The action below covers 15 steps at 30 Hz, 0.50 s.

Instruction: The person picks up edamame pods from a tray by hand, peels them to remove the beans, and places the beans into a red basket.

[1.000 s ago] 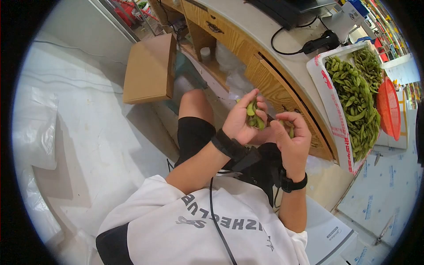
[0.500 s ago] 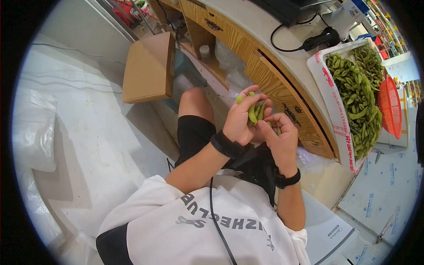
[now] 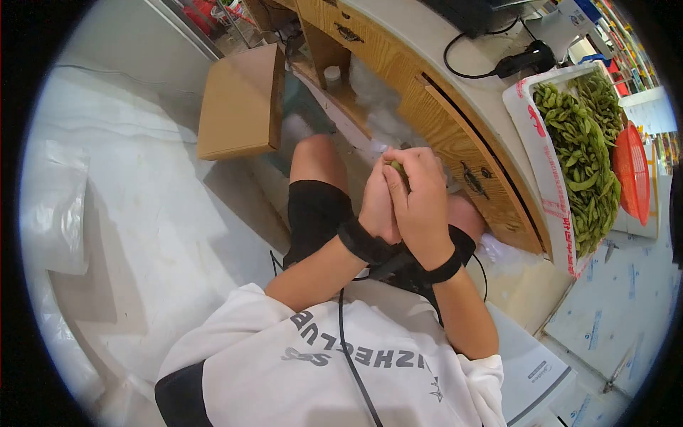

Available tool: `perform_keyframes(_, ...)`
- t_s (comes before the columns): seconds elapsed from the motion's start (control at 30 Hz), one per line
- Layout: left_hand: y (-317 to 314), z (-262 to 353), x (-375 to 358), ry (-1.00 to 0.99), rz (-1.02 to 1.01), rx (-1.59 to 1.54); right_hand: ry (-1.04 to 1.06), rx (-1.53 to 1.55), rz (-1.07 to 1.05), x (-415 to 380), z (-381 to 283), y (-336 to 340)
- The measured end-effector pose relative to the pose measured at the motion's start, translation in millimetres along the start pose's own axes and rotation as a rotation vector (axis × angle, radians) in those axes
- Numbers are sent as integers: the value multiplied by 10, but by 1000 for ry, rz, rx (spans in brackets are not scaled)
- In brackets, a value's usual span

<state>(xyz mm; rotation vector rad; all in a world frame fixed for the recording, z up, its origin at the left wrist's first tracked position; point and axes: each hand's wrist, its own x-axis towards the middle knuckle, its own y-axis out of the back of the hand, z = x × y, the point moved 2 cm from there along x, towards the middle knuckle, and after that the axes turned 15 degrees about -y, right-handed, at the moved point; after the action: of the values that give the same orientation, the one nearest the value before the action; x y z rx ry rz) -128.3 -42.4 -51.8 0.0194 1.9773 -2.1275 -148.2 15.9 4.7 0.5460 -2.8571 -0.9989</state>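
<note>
My left hand (image 3: 376, 201) is cupped over my lap and closed around green edamame pods (image 3: 398, 168). Only a small bit of the pods shows at the top, between the two hands. Pressed against the left from the right side, my right hand (image 3: 421, 201) curls its fingers over the tips of the left hand and the pods. What lies inside the palms is hidden. To the right, on the counter, a white foam box (image 3: 538, 167) holds a heap of edamame pods (image 3: 580, 167).
A red plastic basket (image 3: 629, 174) leans at the foam box's right side. The wooden drawer counter (image 3: 455, 135) curves close past my right hand. A cardboard box (image 3: 240, 103) stands ahead on the left. A black cable (image 3: 344, 334) runs down my shirt.
My right hand has moved left and up, closing over my left hand. The pods that lay exposed in the left hand are now mostly covered.
</note>
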Motion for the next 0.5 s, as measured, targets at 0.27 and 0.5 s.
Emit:
perform_keyframes(0.27, -156, 117, -9, -114, 6, 206, 95, -212, 231, 35, 157, -217)
perform_keyframes(0.5, -180, 315, 9, -202, 8, 338, 68, -204, 67, 161, 100, -197)
